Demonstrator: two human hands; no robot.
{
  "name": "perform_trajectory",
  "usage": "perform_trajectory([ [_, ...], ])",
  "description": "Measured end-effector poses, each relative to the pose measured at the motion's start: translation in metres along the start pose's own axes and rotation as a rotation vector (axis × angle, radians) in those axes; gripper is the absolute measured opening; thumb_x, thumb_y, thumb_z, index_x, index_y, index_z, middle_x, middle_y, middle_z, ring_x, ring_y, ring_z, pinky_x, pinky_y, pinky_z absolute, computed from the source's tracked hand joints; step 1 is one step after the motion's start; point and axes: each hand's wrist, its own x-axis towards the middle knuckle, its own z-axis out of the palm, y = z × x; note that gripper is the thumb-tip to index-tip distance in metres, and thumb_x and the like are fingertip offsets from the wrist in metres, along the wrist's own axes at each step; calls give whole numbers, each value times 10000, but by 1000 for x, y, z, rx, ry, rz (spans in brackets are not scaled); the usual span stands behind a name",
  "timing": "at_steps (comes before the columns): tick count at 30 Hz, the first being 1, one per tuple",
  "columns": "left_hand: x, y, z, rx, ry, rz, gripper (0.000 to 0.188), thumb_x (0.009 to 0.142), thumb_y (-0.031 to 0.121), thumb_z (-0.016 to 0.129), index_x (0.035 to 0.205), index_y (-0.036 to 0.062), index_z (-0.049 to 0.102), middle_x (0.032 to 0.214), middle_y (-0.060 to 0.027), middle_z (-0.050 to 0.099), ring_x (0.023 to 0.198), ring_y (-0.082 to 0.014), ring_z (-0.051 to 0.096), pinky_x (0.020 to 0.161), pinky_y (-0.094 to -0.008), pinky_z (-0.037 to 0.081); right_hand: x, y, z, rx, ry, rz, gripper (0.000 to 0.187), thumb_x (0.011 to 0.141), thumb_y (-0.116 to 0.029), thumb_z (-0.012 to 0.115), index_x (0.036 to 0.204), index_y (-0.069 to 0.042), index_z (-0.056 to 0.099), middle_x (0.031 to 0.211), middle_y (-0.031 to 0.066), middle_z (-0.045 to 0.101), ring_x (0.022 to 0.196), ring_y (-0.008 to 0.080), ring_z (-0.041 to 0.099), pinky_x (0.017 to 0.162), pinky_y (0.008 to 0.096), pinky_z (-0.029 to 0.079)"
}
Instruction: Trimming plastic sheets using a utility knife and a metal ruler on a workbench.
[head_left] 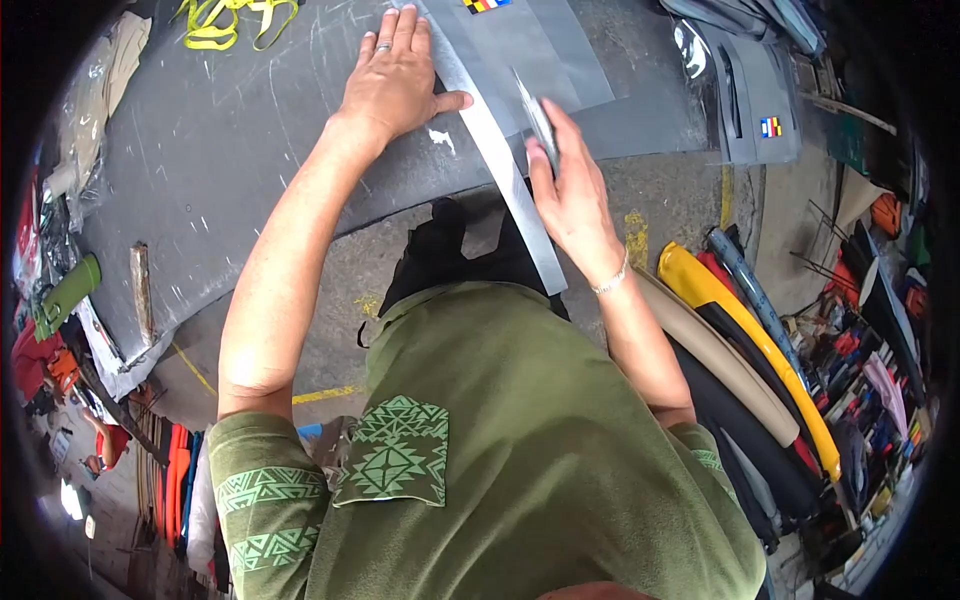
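Observation:
My left hand (396, 82) lies flat on the dark worktable (250, 120), fingers stretched out and a ring on one. Its thumb reaches onto a long metal straightedge (497, 152), whose near end juts past the table edge toward my body. To the right of the straightedge, my right hand (575, 195) grips a utility knife (538, 112), its thin blade pointing away from me. Under the blade is a grey translucent plastic sheet (575, 55) bearing a small coloured patch. Whether the blade tip touches the sheet, I cannot tell.
Yellow-green straps (212, 30) lie at the table's far left. A grey piece with a coloured patch (755, 110) hangs over the right edge. A wooden stick (142, 295) rests at the near left. Rolls of material, one yellow (755, 325), stand low on the right.

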Motion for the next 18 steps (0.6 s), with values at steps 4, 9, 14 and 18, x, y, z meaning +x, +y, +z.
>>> perform_trajectory([
  [4, 17, 18, -12, 334, -399, -270, 1075, 874, 554, 700, 1532, -174, 261, 1635, -364, 216, 1563, -449, 178, 1273, -519, 195, 45, -5, 24, -33, 8, -171, 554, 1019, -111, 533, 1556, -60, 405, 1275, 302, 634, 1123, 459, 660, 962, 504, 544],
  [9, 16, 10, 8, 469, -312, -281, 1134, 848, 662, 715, 1559, -107, 279, 1667, -302, 198, 1567, -426, 188, 1258, -520, 250, 89, -4, 52, -110, 1, -195, 602, 955, -102, 585, 1543, -109, 453, 953, 227, 672, 817, 439, 683, 783, 525, 566],
  [14, 17, 20, -11, 452, -438, -275, 1007, 901, 509, 656, 1532, -174, 270, 1631, -368, 223, 1561, -451, 187, 1273, -515, 200, 96, -4, 55, -157, -47, -175, 583, 953, -127, 588, 1527, -124, 483, 938, 230, 666, 832, 428, 689, 782, 515, 572],
  [18, 16, 22, -17, 401, -432, -267, 974, 907, 490, 641, 1530, -169, 285, 1629, -359, 244, 1558, -447, 202, 1271, -512, 209, 97, -12, 53, -178, -115, -41, 519, 994, -142, 553, 1509, -176, 512, 1089, 247, 692, 970, 446, 676, 876, 516, 555],
])
